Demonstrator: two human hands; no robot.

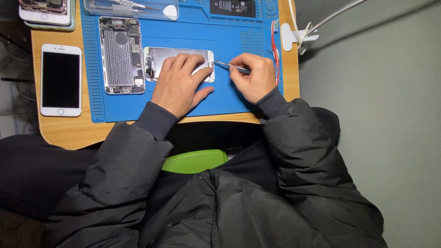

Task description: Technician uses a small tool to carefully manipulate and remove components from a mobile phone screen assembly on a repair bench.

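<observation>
My left hand [180, 82] lies flat, fingers spread, on a detached phone screen panel [156, 57] that rests face down on the blue work mat [197, 34]. My right hand [251, 76] grips metal tweezers [226, 65], whose tips point left and touch the panel's right edge near my left fingertips. An opened phone body [120, 55] with exposed internals lies just left of the panel.
A white phone [61, 79] lies face up on the wooden table [59, 131] left of the mat. Another phone [46, 11] sits top left. A clear tool case [131, 8] and a black battery [232, 7] lie at the mat's far edge. A lamp arm [330, 18] clamps on right.
</observation>
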